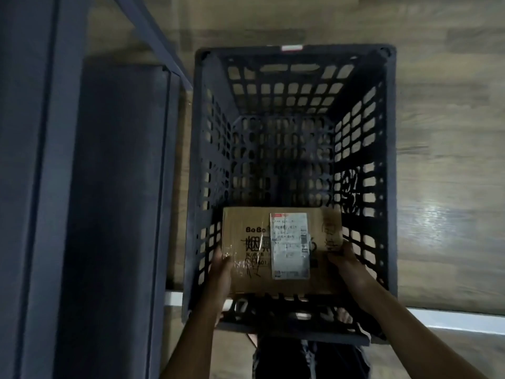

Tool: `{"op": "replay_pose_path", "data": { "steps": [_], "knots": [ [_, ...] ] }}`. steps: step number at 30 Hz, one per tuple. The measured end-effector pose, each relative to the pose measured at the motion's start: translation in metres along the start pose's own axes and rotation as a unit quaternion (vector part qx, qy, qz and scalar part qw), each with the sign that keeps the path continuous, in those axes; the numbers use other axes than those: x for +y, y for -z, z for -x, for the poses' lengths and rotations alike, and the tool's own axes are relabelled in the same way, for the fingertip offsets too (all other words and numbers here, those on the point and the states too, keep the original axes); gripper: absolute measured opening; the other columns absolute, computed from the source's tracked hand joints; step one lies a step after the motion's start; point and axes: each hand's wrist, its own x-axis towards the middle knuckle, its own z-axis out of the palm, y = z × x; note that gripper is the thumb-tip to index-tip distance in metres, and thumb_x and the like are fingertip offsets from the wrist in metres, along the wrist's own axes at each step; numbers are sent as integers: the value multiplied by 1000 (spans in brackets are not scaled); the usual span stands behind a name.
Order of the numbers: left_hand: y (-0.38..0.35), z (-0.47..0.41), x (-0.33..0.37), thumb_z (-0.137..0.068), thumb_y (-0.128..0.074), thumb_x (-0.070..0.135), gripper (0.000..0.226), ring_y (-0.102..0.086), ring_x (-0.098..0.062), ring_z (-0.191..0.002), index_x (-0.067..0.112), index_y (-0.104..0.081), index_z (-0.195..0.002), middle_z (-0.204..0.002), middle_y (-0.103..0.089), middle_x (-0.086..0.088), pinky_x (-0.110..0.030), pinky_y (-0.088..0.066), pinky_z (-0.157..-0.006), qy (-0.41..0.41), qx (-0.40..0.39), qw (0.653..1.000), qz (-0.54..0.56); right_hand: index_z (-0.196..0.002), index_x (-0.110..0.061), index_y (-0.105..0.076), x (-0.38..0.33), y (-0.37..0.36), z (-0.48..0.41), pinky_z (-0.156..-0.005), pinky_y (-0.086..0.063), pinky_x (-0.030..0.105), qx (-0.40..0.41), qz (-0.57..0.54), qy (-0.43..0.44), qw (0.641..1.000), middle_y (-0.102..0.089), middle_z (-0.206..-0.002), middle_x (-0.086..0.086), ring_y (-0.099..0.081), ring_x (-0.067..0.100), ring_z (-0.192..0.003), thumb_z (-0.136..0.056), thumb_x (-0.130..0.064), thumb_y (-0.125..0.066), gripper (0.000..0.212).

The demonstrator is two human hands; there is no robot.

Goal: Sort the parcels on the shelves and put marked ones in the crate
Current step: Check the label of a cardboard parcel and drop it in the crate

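a cardboard parcel (281, 250) with a shipping label sits low in the black crate (390, 170) at lower centre, left hand (222, 262) and right hand (345, 259) grasping its ends, not yet released; crate looks otherwise empty, so sorting seems barely begun.

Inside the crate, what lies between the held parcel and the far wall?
Nothing. The head view shows the crate floor bare from parcel to far wall.
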Motion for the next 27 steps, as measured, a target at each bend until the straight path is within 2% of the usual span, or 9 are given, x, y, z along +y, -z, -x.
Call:
{"op": "replay_pose_path", "data": {
  "steps": [3,5,9,12,15,17,19,23,27],
  "knots": [
    [-6,-11,-12,-102,-34,13,47,-40,-27,-135,21,-25,-148,-150,-37,-7,-49,-34,-111,5,7,1000,11,-140,-14,-29,6,-6,-2,-100,-43,47,10,17,1,1000,-53,-129,16,-53,32,-113,-96,-4,-43,47],
    [-11,-24,-9,-102,-35,12,48,-40,-28,-134,19,-24,-149,-145,-40,-3,-43,-35,-109,13,12,1000,8,-139,-13,-29,5,-9,-13,-93,-45,40,21,31,12,999,-51,-129,14,-52,30,-112,-96,-5,-43,46],
    [-30,-46,-18,-100,-36,6,49,-39,-30,-135,19,-25,-146,-149,-36,-8,-40,-37,-108,42,20,999,2,-117,-18,-33,2,-13,-31,-69,-46,27,30,85,48,995,-55,-105,7,-54,15,-84,-97,-5,-42,26],
    [-40,-53,-26,-100,-36,1,42,-49,-26,-111,10,-32,-141,-135,-45,-11,-30,-51,-79,34,57,996,59,-133,-6,-28,7,-12,-43,-86,-47,41,33,138,42,989,-51,-116,13,-52,25,-99,-96,-12,-45,41],
    [-43,-62,-30,-100,-41,6,40,-53,-16,-83,5,-34,-139,-124,-51,-12,-25,-49,-63,38,66,995,62,-132,-8,-34,19,-8,-60,-89,-48,46,26,175,-3,984,-55,-115,13,-56,30,-104,-92,-17,-47,43],
    [-37,-68,-35,-99,-45,14,40,-56,-15,-84,10,-38,-138,-126,-54,-11,-29,-51,-70,53,59,996,37,-121,-7,-48,27,-7,-65,-81,-51,47,7,196,-16,980,-61,-106,17,-59,26,-87,-87,-20,-49,36],
    [-30,-64,-35,-96,-48,14,41,-57,-20,-89,25,-36,-134,-128,-55,-13,-39,-52,-82,68,55,996,1,-121,-12,-44,41,-5,-74,-83,-50,52,6,198,-26,980,-62,-103,18,-59,28,-84,-81,-26,-51,43],
    [-26,-36,-23,-93,-41,6,64,-52,-39,-119,20,-16,-151,-139,-47,-21,-44,-46,-96,112,28,989,-96,-129,-14,-38,17,-13,-30,-89,-49,45,15,230,-17,973,-61,-113,15,-60,35,-102,-86,-33,-53,49],
    [-20,21,16,-85,-45,44,67,-51,-32,-123,20,-31,-146,-144,-46,-11,-29,-41,-98,114,44,985,-122,-143,-7,-29,-20,-23,46,-89,-36,30,22,314,1,949,-46,-137,16,-46,32,-125,-97,-19,-44,51]
  ]
}}
